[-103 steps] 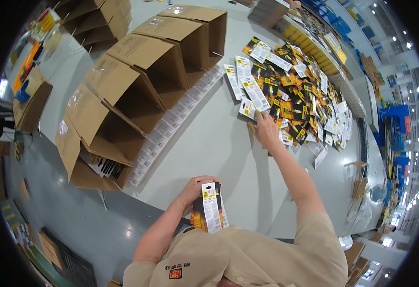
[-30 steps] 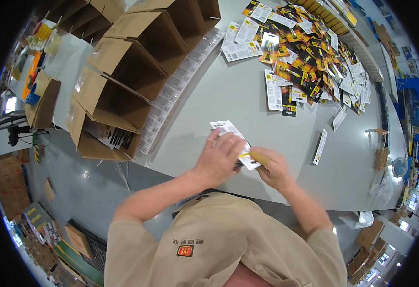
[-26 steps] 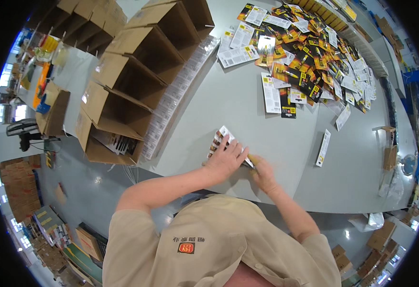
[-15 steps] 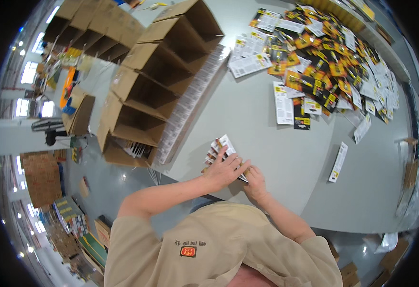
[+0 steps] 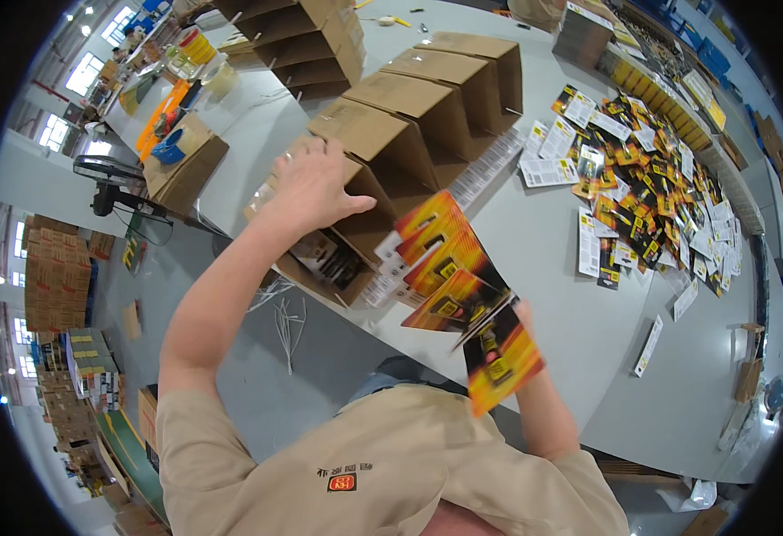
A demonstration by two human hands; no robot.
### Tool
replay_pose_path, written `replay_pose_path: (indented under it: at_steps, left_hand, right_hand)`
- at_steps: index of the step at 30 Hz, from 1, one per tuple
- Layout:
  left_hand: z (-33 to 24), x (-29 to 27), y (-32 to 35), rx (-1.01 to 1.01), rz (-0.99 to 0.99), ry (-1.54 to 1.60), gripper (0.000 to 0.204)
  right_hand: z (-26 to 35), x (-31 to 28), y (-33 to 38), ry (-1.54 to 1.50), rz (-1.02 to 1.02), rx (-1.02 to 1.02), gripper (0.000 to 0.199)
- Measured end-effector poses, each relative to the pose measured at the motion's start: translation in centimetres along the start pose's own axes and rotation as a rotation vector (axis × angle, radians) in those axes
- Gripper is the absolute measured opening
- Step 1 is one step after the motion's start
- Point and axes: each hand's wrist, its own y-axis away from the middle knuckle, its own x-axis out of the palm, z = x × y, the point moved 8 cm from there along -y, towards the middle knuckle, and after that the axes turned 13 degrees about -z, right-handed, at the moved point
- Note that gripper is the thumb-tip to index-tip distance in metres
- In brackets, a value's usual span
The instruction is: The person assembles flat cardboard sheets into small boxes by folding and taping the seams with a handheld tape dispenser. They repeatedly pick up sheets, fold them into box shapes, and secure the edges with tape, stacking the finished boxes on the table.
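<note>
My left hand [image 5: 311,186], thumb and fingers spread, is over the nearest open cardboard carton [image 5: 360,223] in a slanting row. It appears to touch the carton's top edge. Inside that carton stand several dark packaged cards [image 5: 330,256]. A fanned bunch of orange, yellow and black blister cards [image 5: 454,263] is in my right hand [image 5: 523,313], raised above the table's front edge. The cards cover most of that hand's fingers. Part of the bunch is slightly blurred.
A large heap of similar blister cards [image 5: 650,179] lies on the grey table [image 5: 579,348] at right. One card [image 5: 649,347] lies apart, nearer me. A printed long strip [image 5: 489,170] runs along the carton row. More cartons [image 5: 306,45] and a black fan [image 5: 110,179] stand at left.
My left hand has left the bunch of cards and moved up and left to the carton. My right hand has lifted the cards, now fanned with their orange faces showing. The view has shifted.
</note>
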Motion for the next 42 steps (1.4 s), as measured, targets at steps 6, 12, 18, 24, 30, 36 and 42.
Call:
replay_pose_path:
  at_steps: [6,12,18,24,30,36,42]
  left_hand:
    - [4.7,5.7,-2.6,0.080,0.300,0.788,0.023]
    - [7.2,8.3,-2.2,0.027,0.343,1.071,0.019]
    - [6.8,6.8,-2.8,0.096,0.230,1.122,0.019]
    - [6.2,6.2,-2.9,0.027,0.302,1.162,0.029]
    - [6.8,5.8,-2.5,-0.163,0.462,0.679,0.033]
    - [1.9,-5.6,1.8,-0.188,-0.149,1.201,0.029]
    - [-13.1,-0.5,7.2,-0.005,0.269,1.140,0.035]
  right_hand:
    - [-8.1,8.0,-9.9,0.112,-0.118,0.104,0.029]
    - [-8.5,11.1,-12.1,0.510,-0.370,0.187,0.034]
    - [-9.6,14.9,-15.9,0.633,-0.221,0.282,0.071]
    - [-7.4,18.9,-16.8,0.834,0.250,0.030,0.079]
    - [-0.4,10.1,-11.3,1.293,0.182,-0.233,0.056]
    - [15.3,-9.9,-22.7,1.221,-0.743,-0.940,0.071]
    - [17.4,-18.4,-35.0,1.631,-0.919,-0.416,0.097]
